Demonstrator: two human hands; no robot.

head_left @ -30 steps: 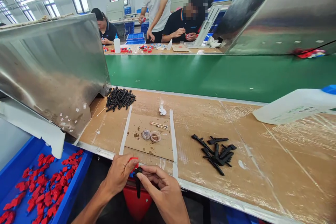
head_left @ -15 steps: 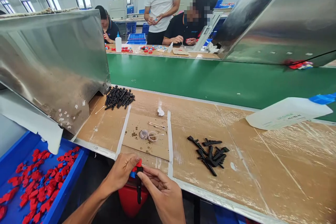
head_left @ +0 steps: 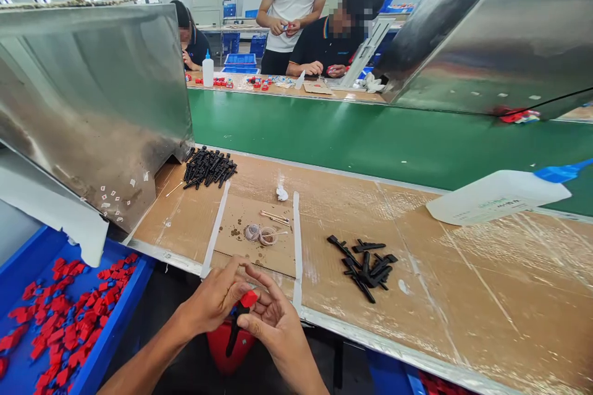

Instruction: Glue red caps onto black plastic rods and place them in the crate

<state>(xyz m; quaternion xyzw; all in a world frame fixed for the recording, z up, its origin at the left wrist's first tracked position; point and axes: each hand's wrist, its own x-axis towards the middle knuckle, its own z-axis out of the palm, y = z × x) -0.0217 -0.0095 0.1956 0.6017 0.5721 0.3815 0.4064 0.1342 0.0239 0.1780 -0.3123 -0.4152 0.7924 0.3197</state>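
- Left hand point(head_left: 215, 305): reaches up from lower left, wrist slightly bent, thumb laid forward against a small red piece point(head_left: 249, 299); its fingers arch above the piece, tips partly hidden.
- Right hand point(head_left: 282, 327): comes from lower right, palm turned inward, thumb pressing a black stick point(head_left: 234, 328); fingers curl loosely behind.
- Red piece and black stick: held between both hands, in front of the bench edge, touching; stick tilted downward. Whether they are joined I cannot tell.
- Blue tray point(head_left: 121, 316): at the person's left, below bench level, holding many red and blue pieces.
- Bench point(head_left: 315, 210): brown, shiny, worn covering. A stained cardboard sheet point(head_left: 282, 253) bears a small round dish point(head_left: 269, 235) and cotton swabs point(head_left: 275, 217).
- Black sticks: a small heap point(head_left: 365, 266) right, a larger heap point(head_left: 208, 168) far left.
- White bottle point(head_left: 495, 196): lying on its side, right.
- Beyond: green belt point(head_left: 324, 136) between metal panels; three co-workers on the opposite side.
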